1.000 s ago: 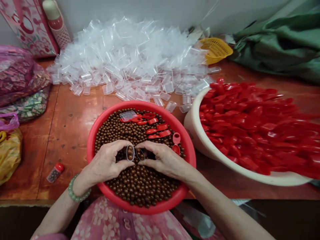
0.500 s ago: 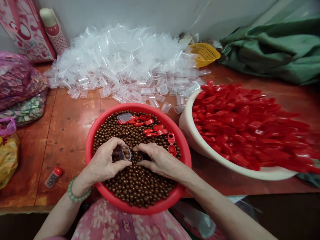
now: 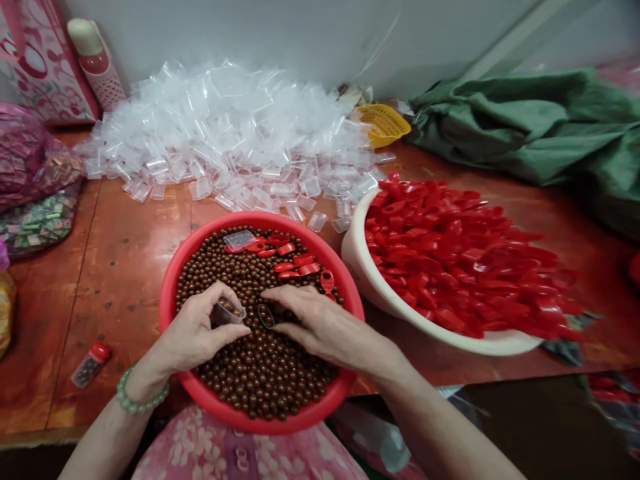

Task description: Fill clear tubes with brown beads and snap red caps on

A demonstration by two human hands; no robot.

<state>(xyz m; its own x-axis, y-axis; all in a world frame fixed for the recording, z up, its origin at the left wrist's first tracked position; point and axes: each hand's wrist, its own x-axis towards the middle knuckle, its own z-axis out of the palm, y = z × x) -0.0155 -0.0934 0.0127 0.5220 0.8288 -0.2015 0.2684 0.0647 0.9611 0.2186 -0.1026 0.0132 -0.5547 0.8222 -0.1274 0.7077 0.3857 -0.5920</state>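
Note:
Brown round balls [image 3: 265, 387] fill a red basin [image 3: 353, 293] in front of me. Over its left half, my left hand [image 3: 205, 327] is closed around a small clear plastic container [image 3: 231, 311] with several balls inside. Facing it, my right hand [image 3: 320, 323] grips a second clear container [image 3: 266, 316], its mouth turned toward the left and balls showing within. The two mouths are a short gap apart. On the balls at the back of the basin lie several red caps [image 3: 300, 261] and one loose clear container [image 3: 239, 240].
A white basin [image 3: 357, 247] heaped with red caps [image 3: 460, 260] stands at right. Behind is a pile of clear containers [image 3: 225, 133], with a yellow basket [image 3: 385, 125] and green cloth [image 3: 525, 127] beside it. A capped, filled container [image 3: 91, 365] lies at left.
The view has shifted slightly to the right. My left hand has tipped its container more upright, and the balls sit lower in it. My right hand has opened a slightly wider gap from it.

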